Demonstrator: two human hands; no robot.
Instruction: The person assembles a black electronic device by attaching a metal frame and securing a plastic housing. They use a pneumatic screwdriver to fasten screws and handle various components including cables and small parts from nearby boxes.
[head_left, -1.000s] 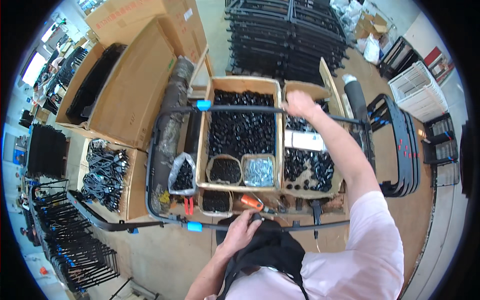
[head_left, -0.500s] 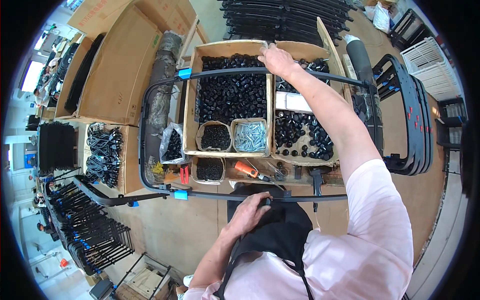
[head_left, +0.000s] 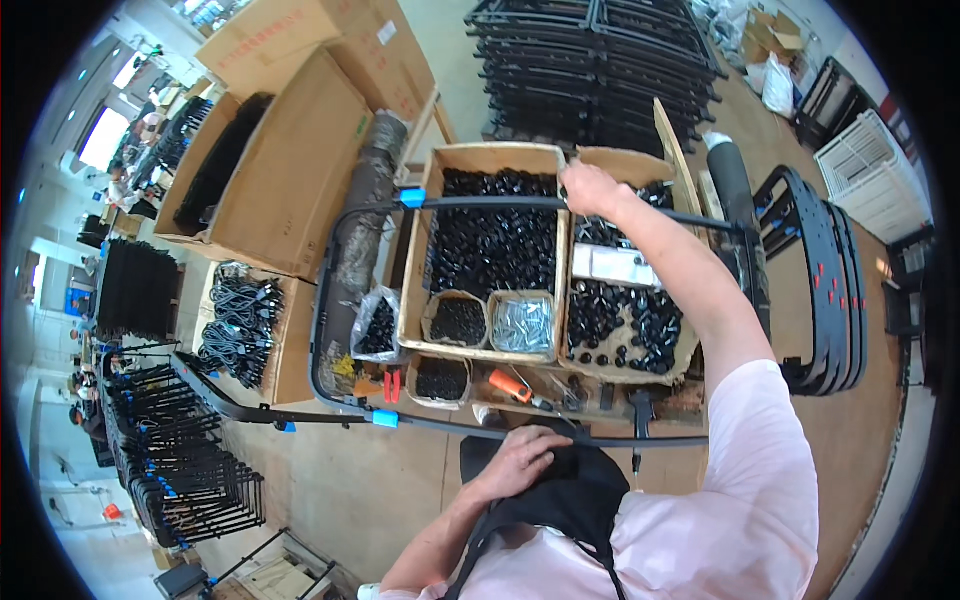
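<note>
A black tubular metal frame (head_left: 330,290) with blue clips lies across open cardboard boxes of small black parts (head_left: 490,240). My right hand (head_left: 590,188) is stretched far out and grips the frame's far bar above the boxes. My left hand (head_left: 520,460) rests close to my body on a black apron or pouch (head_left: 570,495), just under the frame's near bar, fingers curled on the fabric. Small tubs of black parts (head_left: 457,320) and silver screws (head_left: 522,325) sit in the box's near end.
An orange-handled tool (head_left: 512,385) and red pliers (head_left: 390,385) lie at the near edge. Stacks of black frames stand at the far side (head_left: 600,60), right (head_left: 830,280) and lower left (head_left: 170,460). Large cardboard boxes (head_left: 290,170) and a bundle of cables (head_left: 235,320) are at left.
My head view shifted back and forth; my right hand stays on the far bar and my left hand stays on the black fabric at my waist.
</note>
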